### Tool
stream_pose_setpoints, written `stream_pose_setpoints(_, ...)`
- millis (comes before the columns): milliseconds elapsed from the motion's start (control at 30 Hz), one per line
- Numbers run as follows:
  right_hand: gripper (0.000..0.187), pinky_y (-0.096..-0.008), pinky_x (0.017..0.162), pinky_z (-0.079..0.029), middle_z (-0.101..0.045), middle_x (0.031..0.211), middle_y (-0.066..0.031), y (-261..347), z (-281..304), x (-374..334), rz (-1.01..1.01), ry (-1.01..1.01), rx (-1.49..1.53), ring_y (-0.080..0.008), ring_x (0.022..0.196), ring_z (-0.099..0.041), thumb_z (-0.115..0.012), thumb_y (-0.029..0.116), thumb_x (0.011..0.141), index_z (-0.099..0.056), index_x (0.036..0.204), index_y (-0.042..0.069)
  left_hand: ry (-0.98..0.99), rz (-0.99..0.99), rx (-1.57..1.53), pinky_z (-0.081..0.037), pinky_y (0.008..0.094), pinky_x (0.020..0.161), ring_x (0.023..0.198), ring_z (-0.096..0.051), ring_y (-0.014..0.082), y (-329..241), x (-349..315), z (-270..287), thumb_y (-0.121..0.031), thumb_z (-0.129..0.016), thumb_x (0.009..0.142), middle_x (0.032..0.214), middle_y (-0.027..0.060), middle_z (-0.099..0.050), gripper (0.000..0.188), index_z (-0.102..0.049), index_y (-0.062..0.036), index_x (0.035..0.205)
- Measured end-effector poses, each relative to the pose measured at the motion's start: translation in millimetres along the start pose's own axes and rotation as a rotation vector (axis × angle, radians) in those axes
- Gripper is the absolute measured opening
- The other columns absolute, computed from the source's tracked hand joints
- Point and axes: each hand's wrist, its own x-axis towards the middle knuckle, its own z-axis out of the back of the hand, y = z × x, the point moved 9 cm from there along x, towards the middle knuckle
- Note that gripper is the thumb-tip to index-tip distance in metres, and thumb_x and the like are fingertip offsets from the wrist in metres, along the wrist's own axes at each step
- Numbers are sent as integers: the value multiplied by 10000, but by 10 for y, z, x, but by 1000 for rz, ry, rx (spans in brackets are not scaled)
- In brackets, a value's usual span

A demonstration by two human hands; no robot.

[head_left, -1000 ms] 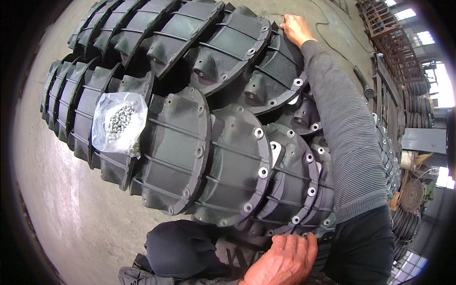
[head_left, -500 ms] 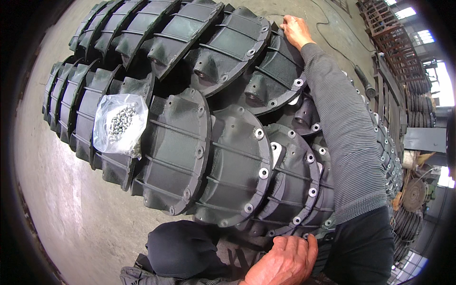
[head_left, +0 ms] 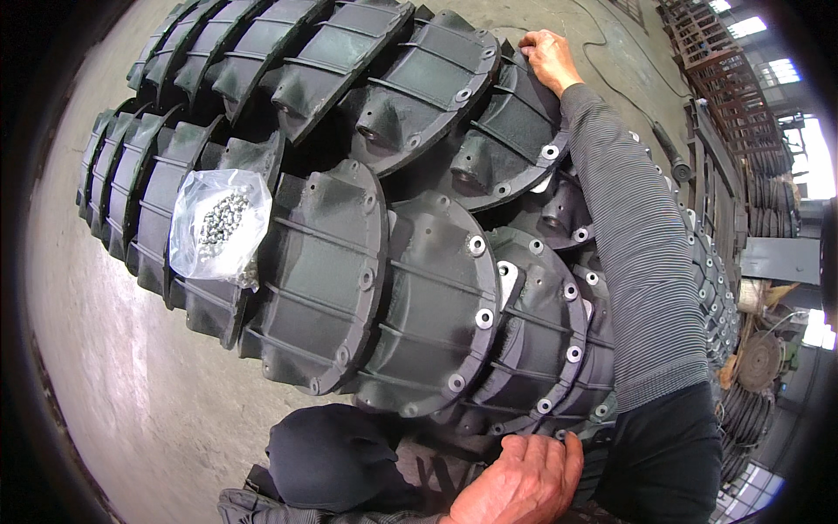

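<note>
Black ribbed metal castings (head_left: 428, 301) lie in overlapping rows before me, with bolt holes along their curved flanges. My right hand (head_left: 550, 59) reaches over to the far end of a black casting (head_left: 515, 113). Its fingers are closed at that edge, and anything between them is hidden. Close to me, my left hand (head_left: 519, 480) is closed, its fingertips against the near flange edge of another casting. What it may hold cannot be made out. A clear plastic bag (head_left: 188, 236) of small metal fasteners (head_left: 224, 218) rests on castings at the left.
My dark-clad knee (head_left: 327, 458) is beside the near castings. Concrete floor (head_left: 113, 349) shows at the left. A cable with a dark handheld tool (head_left: 670, 150) lies at the far right. Rust-brown racks (head_left: 720, 70) and more stacked parts (head_left: 772, 192) stand beyond.
The view has shifted very slightly. Both hands keep nearly the same places and closed shapes.
</note>
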Motion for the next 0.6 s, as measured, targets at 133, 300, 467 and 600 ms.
stream_pose_setpoints(133,177,-413,884,-568,-753,1047,-168,1,30,-26,22,-11,41,-334,1004,-729,-712,102,916,-764,1062,18,15,10,-17,-464,407,795,919,-621,273,-8,9,-3,-249,-548,924,992,134,-668,509,-625,75,1308)
stream_pose_setpoints(300,173,-423,877,-561,-740,1031,-157,83,31,-20,129,-14,-84,-352,996,-715,-709,99,911,-756,1061,26,13,3,-12,-461,402,789,921,-623,272,-12,23,-26,-244,-546,929,997,134,-669,499,-627,69,1309)
stream_pose_setpoints(467,174,-439,866,-557,-727,1023,-175,169,49,24,229,12,-128,-370,1000,-707,-688,91,918,-738,1068,20,18,-7,13,-463,400,790,918,-625,271,-15,24,-50,-240,-544,932,998,132,-670,489,-630,67,1302)
stream_pose_setpoints(600,174,-463,915,-559,-734,1050,-211,173,15,81,199,93,-167,-399,1033,-705,-662,118,924,-739,1030,3,14,1,0,-465,402,794,918,-624,272,-9,24,-44,-239,-547,930,999,131,-670,490,-627,69,1303)
